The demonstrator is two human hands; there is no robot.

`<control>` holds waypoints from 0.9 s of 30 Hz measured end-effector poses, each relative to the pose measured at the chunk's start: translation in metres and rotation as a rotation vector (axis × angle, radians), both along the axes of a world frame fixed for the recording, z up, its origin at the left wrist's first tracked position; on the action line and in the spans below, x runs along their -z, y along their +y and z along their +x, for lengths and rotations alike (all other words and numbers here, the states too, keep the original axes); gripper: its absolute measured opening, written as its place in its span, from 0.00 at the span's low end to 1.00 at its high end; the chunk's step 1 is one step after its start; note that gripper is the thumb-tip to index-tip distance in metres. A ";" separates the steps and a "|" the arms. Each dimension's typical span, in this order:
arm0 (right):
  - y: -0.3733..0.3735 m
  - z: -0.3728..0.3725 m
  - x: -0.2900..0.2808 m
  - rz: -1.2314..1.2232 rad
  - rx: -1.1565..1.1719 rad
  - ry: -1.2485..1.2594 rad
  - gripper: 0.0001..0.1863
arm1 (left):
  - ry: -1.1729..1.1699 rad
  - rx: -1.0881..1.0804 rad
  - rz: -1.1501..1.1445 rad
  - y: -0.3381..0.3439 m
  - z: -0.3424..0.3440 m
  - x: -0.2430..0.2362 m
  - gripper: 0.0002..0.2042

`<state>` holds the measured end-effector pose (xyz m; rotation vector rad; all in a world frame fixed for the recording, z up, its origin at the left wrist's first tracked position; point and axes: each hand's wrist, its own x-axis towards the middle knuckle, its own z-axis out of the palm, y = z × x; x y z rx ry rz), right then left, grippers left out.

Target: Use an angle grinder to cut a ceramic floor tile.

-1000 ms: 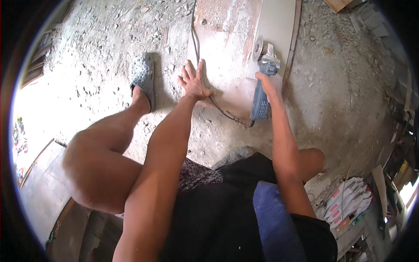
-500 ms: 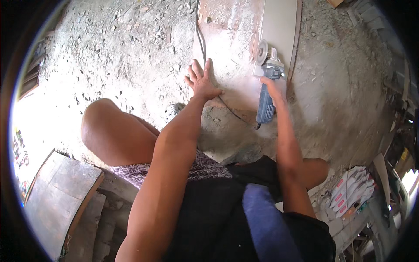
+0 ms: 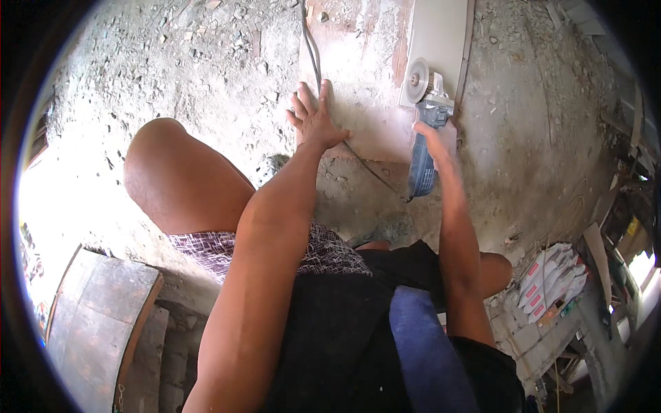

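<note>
blue-grey grinder (image 3: 421,157) has neared the end of the pale strip (image 3: 441,40).

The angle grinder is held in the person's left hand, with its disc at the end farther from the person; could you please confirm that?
Not quite: the head view shows the angle grinder in the right hand, not the left hand; its disc is at the end farther from the person.

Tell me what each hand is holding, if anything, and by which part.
The right hand holds the blue-and-silver angle grinder by its long blue body. The left hand is spread open, gripping nothing.
</note>
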<state>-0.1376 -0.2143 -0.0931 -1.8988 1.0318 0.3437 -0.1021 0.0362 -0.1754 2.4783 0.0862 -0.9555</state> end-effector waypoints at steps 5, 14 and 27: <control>0.006 -0.002 0.001 -0.055 -0.050 -0.018 0.24 | -0.052 -0.018 -0.034 0.001 -0.006 0.003 0.68; -0.008 -0.014 0.019 0.058 0.026 0.022 0.22 | -0.079 -0.018 -0.041 -0.001 -0.005 0.011 0.72; 0.003 -0.005 0.009 0.008 -0.011 0.010 0.23 | -0.092 -0.021 -0.038 0.001 -0.005 0.015 0.72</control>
